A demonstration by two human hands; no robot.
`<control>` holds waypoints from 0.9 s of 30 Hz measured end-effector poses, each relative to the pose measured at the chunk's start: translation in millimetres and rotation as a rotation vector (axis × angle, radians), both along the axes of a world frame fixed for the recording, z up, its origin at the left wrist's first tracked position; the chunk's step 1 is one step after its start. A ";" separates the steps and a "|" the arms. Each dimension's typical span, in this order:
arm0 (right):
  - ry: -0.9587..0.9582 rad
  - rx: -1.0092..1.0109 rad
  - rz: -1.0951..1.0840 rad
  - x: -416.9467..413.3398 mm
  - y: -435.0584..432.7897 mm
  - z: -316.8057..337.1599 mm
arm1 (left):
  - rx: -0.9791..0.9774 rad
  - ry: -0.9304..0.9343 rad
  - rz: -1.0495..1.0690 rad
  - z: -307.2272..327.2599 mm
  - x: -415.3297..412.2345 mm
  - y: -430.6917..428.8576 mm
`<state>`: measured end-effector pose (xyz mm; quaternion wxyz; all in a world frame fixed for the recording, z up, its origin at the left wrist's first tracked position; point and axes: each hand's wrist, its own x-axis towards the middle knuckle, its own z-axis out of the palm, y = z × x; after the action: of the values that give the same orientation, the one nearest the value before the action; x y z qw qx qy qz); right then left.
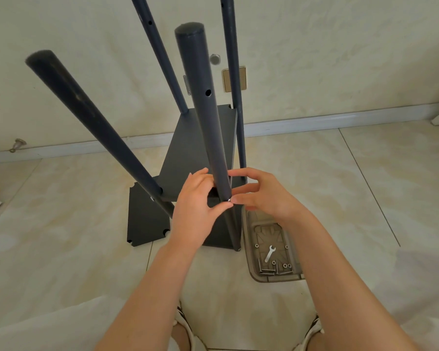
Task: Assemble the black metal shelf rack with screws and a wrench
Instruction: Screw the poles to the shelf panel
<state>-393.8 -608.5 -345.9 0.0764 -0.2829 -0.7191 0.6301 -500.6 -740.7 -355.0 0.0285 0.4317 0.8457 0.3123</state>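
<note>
The black metal rack stands on the tiled floor with several upright poles; the near pole (208, 115) rises toward me. A black shelf panel (195, 148) sits between the poles. My left hand (195, 206) curls around the near pole where it meets the shelf corner. My right hand (261, 193) pinches a small silver screw (229, 199) at the pole's side. A silver wrench (269, 253) lies in a grey tray (251, 262) with several screws and washers, just right of the rack.
A loose black shelf panel (145, 219) lies flat on the floor at the left of the rack. The wall and white baseboard (314, 121) run behind. My feet in sandals show at the bottom edge.
</note>
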 end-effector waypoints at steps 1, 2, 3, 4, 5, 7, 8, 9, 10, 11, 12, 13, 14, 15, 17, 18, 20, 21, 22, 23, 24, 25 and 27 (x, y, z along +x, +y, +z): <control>0.001 -0.024 -0.001 0.1 0.8 0.3 | -0.006 -0.012 -0.003 0.6 -1.4 0.6; 0.001 -0.045 -0.004 0.2 1.5 0.3 | -0.008 -0.028 -0.004 0.6 -2.3 1.0; 0.000 -0.061 -0.017 -0.1 2.1 0.2 | -0.001 -0.047 -0.007 0.1 -2.7 0.9; -0.007 -0.080 -0.046 -1.2 2.2 -0.3 | 0.009 -0.065 -0.009 -0.9 -2.3 0.7; -0.020 -0.103 -0.089 -3.3 1.6 -1.1 | 0.020 -0.074 -0.012 -2.3 -1.3 0.4; -0.065 -0.136 -0.175 -10.8 -3.3 -2.6 | 0.030 -0.058 -0.019 -6.4 1.4 -0.1; -0.092 -0.119 -0.192 -15.5 -6.5 -2.5 | 0.035 -0.038 -0.018 -8.7 2.6 -0.1; -0.117 -0.085 -0.184 -20.2 -9.2 -2.1 | 0.040 -0.013 -0.013 -11.1 3.6 0.0; -0.135 -0.053 -0.162 -24.7 -11.1 -1.8 | 0.039 0.009 -0.005 -12.7 4.2 0.2; -0.148 -0.031 -0.142 -28.1 -11.9 -1.5 | 0.032 0.027 0.001 -13.6 4.3 0.2; -0.160 -0.026 -0.131 -29.9 -11.9 -1.0 | 0.020 0.055 0.001 -14.4 3.8 0.0; -0.171 -0.039 -0.128 -30.3 -11.0 -0.2 | 0.006 0.112 -0.006 -15.5 2.5 -0.6; -0.179 -0.067 -0.126 -29.8 -9.6 0.4 | -0.013 0.199 -0.013 -17.2 1.0 -1.5; -0.187 -0.095 -0.119 -29.0 -8.1 1.0 | -0.035 0.289 -0.014 -19.0 -0.3 -2.4; -0.205 -0.118 -0.094 -27.4 -6.3 3.2 | -0.074 0.390 -0.004 -22.4 -0.8 -3.7; -0.211 -0.115 -0.084 -27.2 -5.4 4.1 | -0.092 0.408 0.001 -24.4 -0.4 -3.6; -0.211 -0.104 -0.075 -26.5 -3.4 4.8 | -0.129 0.410 0.009 -28.8 0.2 -2.7; -0.202 -0.106 -0.069 -25.5 -2.2 4.1 | -0.141 0.405 0.012 -30.7 0.0 -2.5; -0.192 -0.116 -0.060 -23.9 -0.5 2.3 | -0.148 0.401 0.016 -31.9 -0.5 -2.3; -0.188 -0.131 -0.052 -20.9 2.1 -0.5 | -0.151 0.401 0.021 -32.8 -1.1 -2.3; -0.193 -0.147 -0.051 -16.5 5.3 -5.0 | -0.154 0.404 0.026 -33.6 -1.5 -2.3; -0.208 -0.162 -0.068 -11.5 9.4 -11.9 | -0.154 0.408 0.032 -34.2 -1.5 -2.3; -0.255 -0.204 -0.176 0.0 20.5 -34.6 | -0.141 0.414 0.045 -35.0 -0.6 -1.7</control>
<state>-393.8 -588.0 -380.5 0.0104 -0.4284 -0.6277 0.6499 -501.2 -742.3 -390.0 -0.1224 0.4647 0.8627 0.1575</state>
